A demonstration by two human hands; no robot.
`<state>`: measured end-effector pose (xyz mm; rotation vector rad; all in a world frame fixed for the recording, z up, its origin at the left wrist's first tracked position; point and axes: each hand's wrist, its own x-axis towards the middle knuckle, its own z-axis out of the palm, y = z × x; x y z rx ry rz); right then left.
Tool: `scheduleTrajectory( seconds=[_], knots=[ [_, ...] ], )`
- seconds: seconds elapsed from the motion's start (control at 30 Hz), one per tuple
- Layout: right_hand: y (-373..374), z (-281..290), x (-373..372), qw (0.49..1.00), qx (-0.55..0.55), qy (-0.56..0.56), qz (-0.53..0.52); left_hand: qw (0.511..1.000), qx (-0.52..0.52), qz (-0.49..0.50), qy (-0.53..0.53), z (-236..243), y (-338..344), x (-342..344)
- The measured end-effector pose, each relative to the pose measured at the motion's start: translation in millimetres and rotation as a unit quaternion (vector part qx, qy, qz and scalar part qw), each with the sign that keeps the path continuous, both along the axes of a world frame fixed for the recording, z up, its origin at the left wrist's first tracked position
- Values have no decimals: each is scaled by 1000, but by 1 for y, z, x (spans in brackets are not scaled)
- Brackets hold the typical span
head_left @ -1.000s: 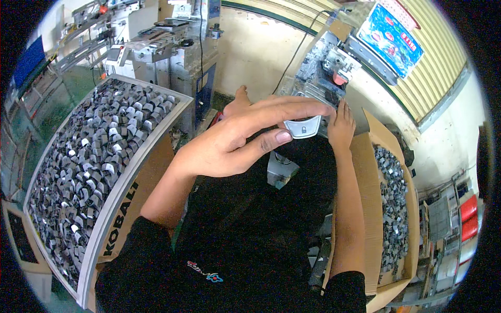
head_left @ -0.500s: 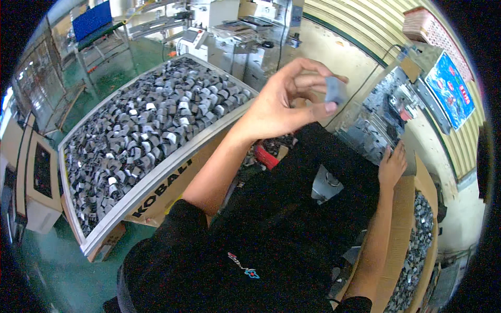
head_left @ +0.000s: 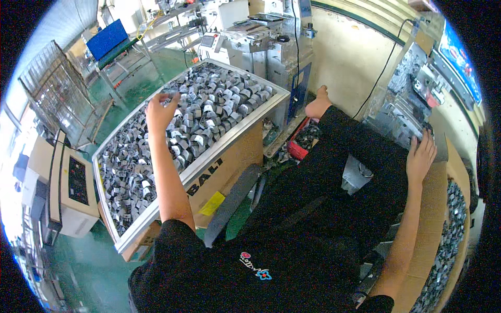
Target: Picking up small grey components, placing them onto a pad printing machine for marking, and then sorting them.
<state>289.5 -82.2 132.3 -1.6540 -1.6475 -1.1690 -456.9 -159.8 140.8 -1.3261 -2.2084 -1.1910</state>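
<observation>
Over the far left part of a wide tray (head_left: 240, 136) heaped with grey curved metal pieces (head_left: 209, 108) is my left hand (head_left: 160, 110). Its thumb and fingers are closed in a pinch on a small grey metal piece (head_left: 171, 94), which barely shows against the heap. On the right, my right hand (head_left: 421, 159) lies with fingers stretched out at the near edge of a bench machine (head_left: 402, 117). Those fingertips touch the machine's edge next to a dark part; nothing shows gripped in them.
An open cardboard box (head_left: 425, 235) of small metal pieces stands at my right. A red container (head_left: 298, 150) sits low beyond the tray. Left of the tray is a beige box-shaped device (head_left: 78, 193); a larger machine (head_left: 261, 39) stands behind. A black cable (head_left: 383, 68) hangs along the wall.
My left hand has gone from high in front of me, where it held up a grey piece, leftward and down to the tray. The view has shifted; my right hand stays at the bench machine.
</observation>
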Motion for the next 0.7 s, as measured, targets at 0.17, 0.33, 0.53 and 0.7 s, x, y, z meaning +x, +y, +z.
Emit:
scheduleTrajectory(
  seconds=[0.17,0.33,0.53,0.7],
  knots=[
    [0,-5,3,1000,14,5,6,981,-175,74,-42,-28,5,-16],
    [-2,-4,-4,1000,-2,15,12,979,-172,104,-31,-42,12,-21],
    [-11,5,-2,1000,-7,10,6,969,-215,120,-9,-52,25,-14],
    [-21,16,28,984,-136,55,104,962,-245,114,-26,-37,9,-20]
  ],
)
